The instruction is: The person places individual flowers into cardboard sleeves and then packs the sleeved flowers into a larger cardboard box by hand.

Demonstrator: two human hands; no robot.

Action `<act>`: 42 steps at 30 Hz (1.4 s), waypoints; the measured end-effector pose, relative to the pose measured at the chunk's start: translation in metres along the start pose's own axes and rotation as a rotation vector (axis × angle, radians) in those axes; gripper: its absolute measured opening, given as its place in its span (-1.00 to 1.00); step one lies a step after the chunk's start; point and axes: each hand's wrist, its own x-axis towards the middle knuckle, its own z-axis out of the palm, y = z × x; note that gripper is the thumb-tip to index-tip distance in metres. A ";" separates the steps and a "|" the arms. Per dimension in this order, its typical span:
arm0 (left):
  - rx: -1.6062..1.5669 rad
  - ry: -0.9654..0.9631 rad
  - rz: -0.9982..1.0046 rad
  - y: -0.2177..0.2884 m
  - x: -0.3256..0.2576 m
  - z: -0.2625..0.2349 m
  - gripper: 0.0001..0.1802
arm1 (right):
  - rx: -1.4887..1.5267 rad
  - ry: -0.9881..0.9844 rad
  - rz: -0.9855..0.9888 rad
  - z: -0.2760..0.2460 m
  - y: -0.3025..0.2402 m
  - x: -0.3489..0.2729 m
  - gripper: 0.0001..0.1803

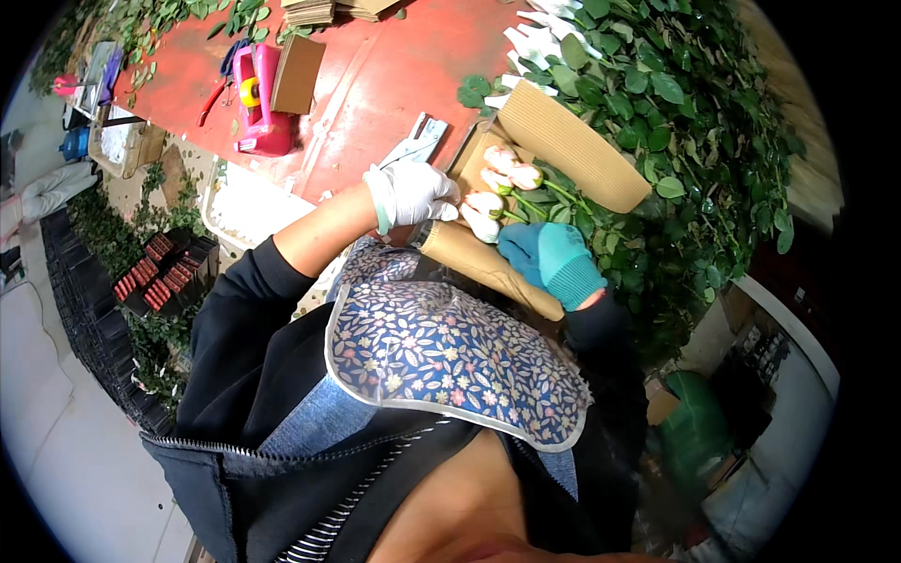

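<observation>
My white-gloved left hand (415, 194), fingers curled, is beside pale pink-white flowers (526, 176); can't tell if it grips anything. Teal-gloved right hand (554, 258) rests on the near side of the brown corrugated wrap (572, 150), flowers lying in it. Leafy stems (666, 89) heaped right. Pink plastic holder (269, 136) farther left on red surface (375, 66). Floral apron (450, 361) on me.

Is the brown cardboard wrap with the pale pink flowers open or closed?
Open: its corrugated flap stands away from the flower heads, which show uncovered beside the white-gloved left hand.
</observation>
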 end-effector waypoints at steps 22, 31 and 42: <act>-0.015 0.294 0.359 -0.013 -0.008 -0.007 -0.76 | -0.132 -0.177 0.069 0.019 0.013 0.007 -0.74; 0.333 -0.399 -0.665 -0.060 -0.126 -0.035 -0.61 | -0.255 -0.198 0.082 0.011 -0.003 0.010 -0.82; -0.407 0.374 0.005 0.003 0.014 0.021 -0.47 | -0.160 -0.120 0.101 0.021 0.007 0.006 -0.81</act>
